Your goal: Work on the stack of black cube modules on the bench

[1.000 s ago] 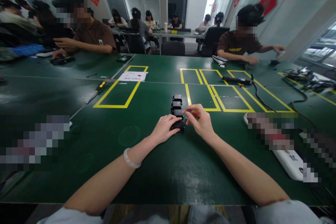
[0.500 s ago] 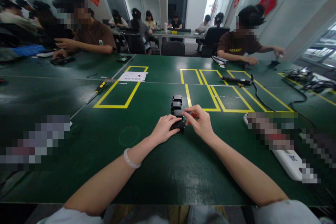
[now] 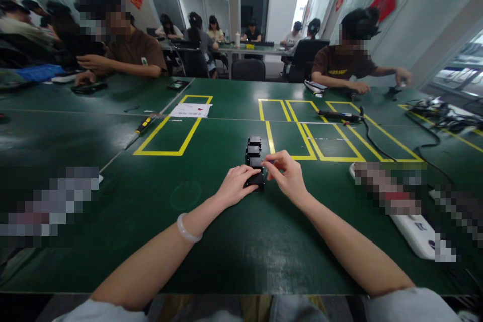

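Note:
Several small black box-shaped parts point(image 3: 254, 151) stand in a row on the green table, running away from me. My left hand point(image 3: 234, 185) is closed around the nearest black part point(image 3: 256, 179), with the thumb on the near side and the fingers across it. My right hand point(image 3: 287, 173) is just right of the row, its thumb and index finger pinched together beside the parts. What lies in that pinch is too small to make out. The fingers of my left hand hide some of the row.
A yellow-and-black screwdriver point(image 3: 143, 125) and a white paper point(image 3: 190, 110) lie to the left. Yellow tape point(image 3: 162, 153) marks rectangles on the table. Further right are a black corded tool point(image 3: 338, 116), tangled cables point(image 3: 449, 113) and a white device point(image 3: 417, 239). Co-workers sit across the table.

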A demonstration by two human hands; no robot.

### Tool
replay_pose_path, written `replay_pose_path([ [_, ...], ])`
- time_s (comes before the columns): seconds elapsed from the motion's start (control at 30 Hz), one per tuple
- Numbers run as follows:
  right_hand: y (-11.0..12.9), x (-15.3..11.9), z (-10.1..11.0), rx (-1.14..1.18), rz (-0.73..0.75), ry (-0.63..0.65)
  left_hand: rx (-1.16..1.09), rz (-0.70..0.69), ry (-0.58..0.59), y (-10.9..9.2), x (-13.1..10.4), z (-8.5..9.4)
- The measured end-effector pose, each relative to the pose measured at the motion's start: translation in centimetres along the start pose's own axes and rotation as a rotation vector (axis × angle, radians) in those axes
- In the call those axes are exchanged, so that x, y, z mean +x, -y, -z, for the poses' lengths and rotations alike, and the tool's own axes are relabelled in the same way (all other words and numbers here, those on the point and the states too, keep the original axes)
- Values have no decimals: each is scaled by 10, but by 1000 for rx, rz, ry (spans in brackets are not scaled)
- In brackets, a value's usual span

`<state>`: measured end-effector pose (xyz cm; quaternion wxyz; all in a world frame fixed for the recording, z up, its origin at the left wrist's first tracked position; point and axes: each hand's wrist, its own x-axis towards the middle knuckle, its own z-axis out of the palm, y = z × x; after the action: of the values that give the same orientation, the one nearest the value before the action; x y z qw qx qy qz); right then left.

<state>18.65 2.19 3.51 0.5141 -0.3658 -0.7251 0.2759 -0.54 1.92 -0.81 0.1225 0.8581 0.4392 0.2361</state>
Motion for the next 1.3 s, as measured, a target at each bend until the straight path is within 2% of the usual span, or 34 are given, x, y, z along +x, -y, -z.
replay_pose_path([
  [1.3, -2, -1, 3, -38, -12, 10, 1, 12, 3, 1, 0, -1],
])
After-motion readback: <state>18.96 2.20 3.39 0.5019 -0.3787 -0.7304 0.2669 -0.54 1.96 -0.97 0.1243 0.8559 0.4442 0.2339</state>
